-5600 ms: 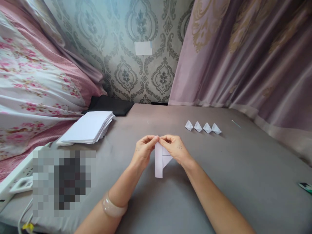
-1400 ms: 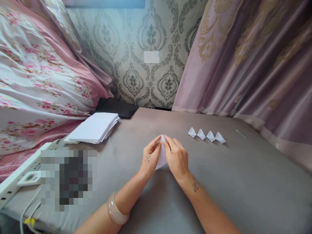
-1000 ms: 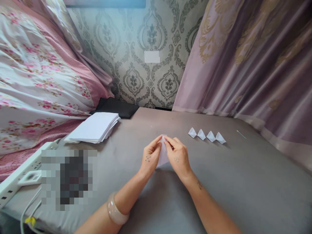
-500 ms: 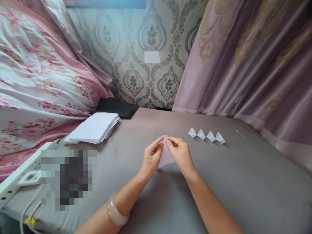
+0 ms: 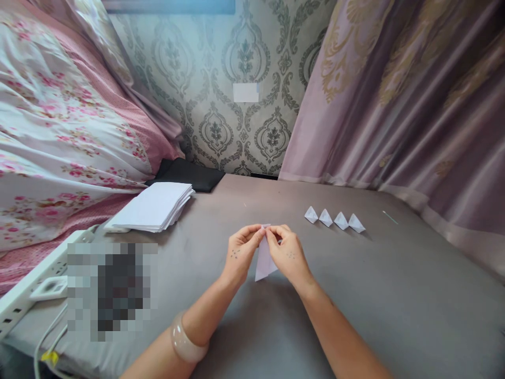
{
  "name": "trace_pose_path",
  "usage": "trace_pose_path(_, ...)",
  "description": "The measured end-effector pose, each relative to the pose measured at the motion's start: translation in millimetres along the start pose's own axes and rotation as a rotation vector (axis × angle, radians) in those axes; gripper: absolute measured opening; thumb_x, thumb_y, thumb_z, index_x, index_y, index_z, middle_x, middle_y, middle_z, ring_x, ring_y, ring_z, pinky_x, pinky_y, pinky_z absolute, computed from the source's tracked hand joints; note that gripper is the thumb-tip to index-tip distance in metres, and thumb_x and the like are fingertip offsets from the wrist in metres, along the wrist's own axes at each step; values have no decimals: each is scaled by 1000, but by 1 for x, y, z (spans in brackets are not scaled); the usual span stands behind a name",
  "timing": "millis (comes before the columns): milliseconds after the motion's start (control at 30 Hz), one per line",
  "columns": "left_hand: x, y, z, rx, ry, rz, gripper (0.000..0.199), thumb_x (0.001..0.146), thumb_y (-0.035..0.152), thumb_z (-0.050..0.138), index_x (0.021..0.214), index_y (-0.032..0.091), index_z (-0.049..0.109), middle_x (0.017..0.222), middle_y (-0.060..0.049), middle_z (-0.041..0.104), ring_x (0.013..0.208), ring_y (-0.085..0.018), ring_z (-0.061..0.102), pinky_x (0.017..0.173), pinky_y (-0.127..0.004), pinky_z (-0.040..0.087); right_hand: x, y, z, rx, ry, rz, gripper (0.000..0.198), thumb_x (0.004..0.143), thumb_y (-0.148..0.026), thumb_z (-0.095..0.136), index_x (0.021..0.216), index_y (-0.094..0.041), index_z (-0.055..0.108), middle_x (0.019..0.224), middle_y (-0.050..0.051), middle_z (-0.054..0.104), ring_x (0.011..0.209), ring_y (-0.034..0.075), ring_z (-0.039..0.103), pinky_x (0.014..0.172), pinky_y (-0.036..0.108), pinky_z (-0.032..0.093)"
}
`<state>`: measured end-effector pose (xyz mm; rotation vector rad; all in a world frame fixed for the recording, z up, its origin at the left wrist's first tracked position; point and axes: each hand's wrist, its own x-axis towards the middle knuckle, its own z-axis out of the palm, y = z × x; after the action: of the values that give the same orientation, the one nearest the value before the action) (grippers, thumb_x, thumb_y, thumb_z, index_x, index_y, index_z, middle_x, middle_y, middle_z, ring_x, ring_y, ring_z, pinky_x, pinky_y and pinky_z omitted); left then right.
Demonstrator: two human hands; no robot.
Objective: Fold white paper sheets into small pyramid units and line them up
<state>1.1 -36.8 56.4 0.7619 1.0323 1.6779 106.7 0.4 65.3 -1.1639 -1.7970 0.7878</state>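
A folded sheet of white paper (image 5: 265, 261) is pinched near its top edge by both hands, in the middle of the head view. My left hand (image 5: 240, 251) closes thumb and fingers on the paper's upper left. At the upper right, my right hand (image 5: 289, 250) grips it the same way and covers part of that side. The paper's lower end hangs down to a slanted point between the wrists. Several small folded paper boats (image 5: 333, 219) stand in a row on the grey surface, to the right beyond my right hand.
A stack of white paper (image 5: 152, 206) lies on the grey surface (image 5: 379, 295) at the left, beside a black flat item (image 5: 197, 176). A white power strip (image 5: 45, 276) with cables runs along the left edge. A thin stick (image 5: 390, 217) lies far right. Curtains (image 5: 355, 105) hang behind.
Both hands have shifted slightly left and down. The paper between them has turned, so it now looks narrower, with its lower corner hanging further down.
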Motion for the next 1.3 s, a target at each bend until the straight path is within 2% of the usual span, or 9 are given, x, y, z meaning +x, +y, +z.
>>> trace_pose_path(167,0,1,-1,11,-6,-7,22,73,33,71,85,14,73,83,-7,72,77,-14,63,73,-24,47,-2,-5,-2,-97,-2,-8,25,84,-32,50,75,-17,68,78,6,62,70,16,58,66,27,43)
trace_pose_path(400,2,5,-7,-81,14,-47,24,72,34,72,85,14,71,85,-8,72,76,-16,64,73,-27,48,1,-1,-3,-92,-91,46,43,83,-47,51,56,-17,63,63,2,58,59,13,54,58,25,40)
trace_pose_path(467,5,8,-10,-143,30,-79,25,70,34,73,84,13,71,83,-9,72,75,-17,64,72,-28,49,2,1,-7,-85,-176,46,40,82,-47,53,60,-17,66,66,3,61,63,14,56,61,26,42)
trace_pose_path(533,7,10,-12,-196,52,-96,24,68,32,75,82,13,71,84,-9,72,76,-16,64,72,-26,49,3,1,-13,-46,-255,53,31,79,-45,58,73,-17,71,76,4,66,71,16,60,67,27,45)
trace_pose_path(667,9,11,-12,-222,75,-110,20,64,28,79,77,15,72,82,-4,70,76,-12,61,68,-22,46,7,-4,-21,169,-259,93,36,75,-41,64,102,-17,67,97,8,69,90,20,63,78,31,48)
trace_pose_path(767,7,10,-9,-190,45,-108,20,64,29,79,76,16,72,78,-2,69,73,-11,60,69,-22,45,8,-7,-17,348,-245,120,34,74,-39,66,100,-17,66,93,7,70,87,19,64,79,32,49)
trace_pose_path(900,5,9,-7,-157,25,-87,20,64,29,79,77,16,72,77,-2,69,71,-10,59,71,-23,44,5,-9,-11,461,-230,178,33,72,-38,67,96,-16,67,81,5,70,74,17,64,68,30,50)
trace_pose_path(1100,7,9,-9,-193,16,-85,17,63,26,80,74,15,71,76,-1,68,70,-9,58,72,-22,44,3,-12,-9,351,-123,106,31,73,-35,66,98,-17,69,74,2,64,66,13,57,63,26,47)
trace_pose_path(1300,8,9,-11,-213,12,-91,16,63,24,80,73,14,72,74,-3,68,70,-10,58,71,-22,44,3,-13,-9,266,-142,-38,28,77,-31,61,101,-21,70,75,0,59,67,12,54,67,26,46)
